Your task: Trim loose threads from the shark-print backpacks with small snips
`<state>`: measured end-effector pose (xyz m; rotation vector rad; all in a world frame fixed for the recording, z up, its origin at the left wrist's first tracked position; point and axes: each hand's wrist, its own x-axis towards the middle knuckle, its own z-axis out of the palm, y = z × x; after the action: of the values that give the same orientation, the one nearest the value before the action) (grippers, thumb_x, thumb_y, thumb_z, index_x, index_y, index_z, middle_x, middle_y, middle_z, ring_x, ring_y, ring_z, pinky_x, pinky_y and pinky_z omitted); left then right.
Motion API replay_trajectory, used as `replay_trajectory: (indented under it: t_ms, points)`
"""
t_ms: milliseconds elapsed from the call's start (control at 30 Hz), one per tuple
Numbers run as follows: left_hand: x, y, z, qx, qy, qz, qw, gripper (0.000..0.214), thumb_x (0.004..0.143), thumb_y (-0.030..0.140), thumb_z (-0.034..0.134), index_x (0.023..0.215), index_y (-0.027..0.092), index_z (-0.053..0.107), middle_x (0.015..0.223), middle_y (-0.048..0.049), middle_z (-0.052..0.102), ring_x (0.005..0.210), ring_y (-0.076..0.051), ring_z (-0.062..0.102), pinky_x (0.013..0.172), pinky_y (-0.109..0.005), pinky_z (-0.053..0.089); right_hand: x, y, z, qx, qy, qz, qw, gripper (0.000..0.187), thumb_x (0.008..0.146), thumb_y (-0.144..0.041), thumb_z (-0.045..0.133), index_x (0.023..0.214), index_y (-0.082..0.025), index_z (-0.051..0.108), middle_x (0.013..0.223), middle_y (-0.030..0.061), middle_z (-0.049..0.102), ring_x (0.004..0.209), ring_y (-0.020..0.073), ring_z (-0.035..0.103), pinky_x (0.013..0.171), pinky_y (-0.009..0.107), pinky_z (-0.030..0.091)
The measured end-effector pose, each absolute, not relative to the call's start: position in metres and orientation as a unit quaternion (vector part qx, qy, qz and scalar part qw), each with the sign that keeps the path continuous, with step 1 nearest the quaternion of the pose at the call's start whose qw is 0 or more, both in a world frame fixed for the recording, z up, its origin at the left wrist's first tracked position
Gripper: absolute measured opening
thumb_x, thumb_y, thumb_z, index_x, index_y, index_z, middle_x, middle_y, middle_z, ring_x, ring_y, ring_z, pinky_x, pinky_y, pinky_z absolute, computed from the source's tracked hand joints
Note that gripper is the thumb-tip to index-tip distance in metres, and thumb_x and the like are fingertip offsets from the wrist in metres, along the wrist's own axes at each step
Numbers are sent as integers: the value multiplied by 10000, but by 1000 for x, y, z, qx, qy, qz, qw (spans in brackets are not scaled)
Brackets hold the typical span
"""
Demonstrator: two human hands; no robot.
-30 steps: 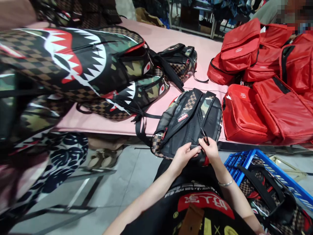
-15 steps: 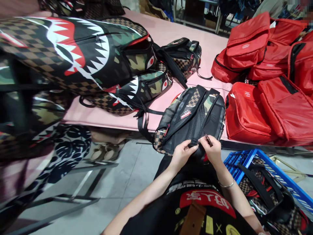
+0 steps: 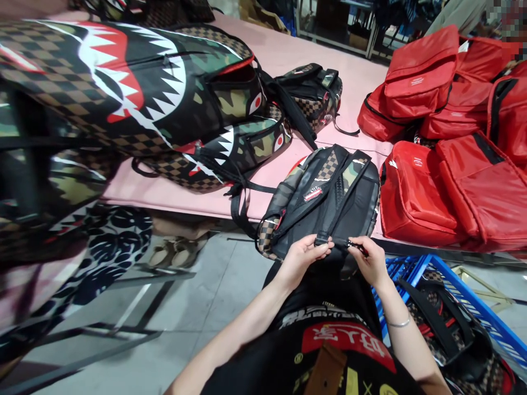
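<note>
Head view, looking down across a pink table; the left half carries a pile of large shark-mouth backpacks in brown check and camouflage with white teeth and red gums, no wording legible; the right half carries red bags, each with a small white logo too small to read; a checked backpack lies back panel up over the near table edge, between the two groups, its lower end overhanging toward the person's lap; a small red-and-white patch sits on one shoulder strap, its lettering unreadable; a blue crate stands at lower right, holding more checked bags; the person's black shirt shows a red panel with white characters, seen upside down and not read; left hand is pinched shut on a black webbing strap at its buckle; right hand is closed around a small dark tool, touching the same strap's other end; the strap runs taut between the hands; a thin bracelet circles the right wrist.
</note>
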<state>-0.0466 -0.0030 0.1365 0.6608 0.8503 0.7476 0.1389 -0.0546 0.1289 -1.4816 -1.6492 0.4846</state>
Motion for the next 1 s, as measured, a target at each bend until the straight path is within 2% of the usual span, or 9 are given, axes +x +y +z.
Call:
replay_trajectory:
  t_ms: [167,367,567,833,1000]
  points:
    - [-48,-3,138,350,408,352,766,299,634,274,754,884,130,676,821,-44,698,695,-110,599,693,-220,445,138,-47,136,-572,-697,163,402,150,845,-261,535,954,-182,602,888,70,670,787,160,632,657,252,491]
    - [-50,-1,137,390,416,346,745,271,642,298,742,855,145,675,814,-27,699,704,-117,599,694,-217,448,140,-43,142,-570,-708,182,376,163,849,-295,537,945,-183,606,852,50,670,749,147,629,634,234,485]
    - [-47,-4,142,418,419,334,733,258,649,294,725,846,135,672,803,-26,692,721,-146,606,708,-245,456,139,-39,146,-557,-727,172,363,167,853,-311,544,935,-186,620,849,58,672,764,153,631,665,249,490]
    - [-48,-3,138,410,417,335,738,277,655,292,723,874,132,669,839,-44,696,740,-153,614,721,-250,464,139,-40,138,-558,-714,145,397,154,846,-284,546,924,-186,637,837,61,680,759,160,640,669,260,501]
    - [-47,-4,141,416,412,335,738,254,648,273,729,851,131,676,786,-34,693,703,-151,611,694,-248,467,137,-34,140,-553,-728,169,368,189,842,-332,553,930,-189,640,849,67,676,755,162,633,665,266,495]
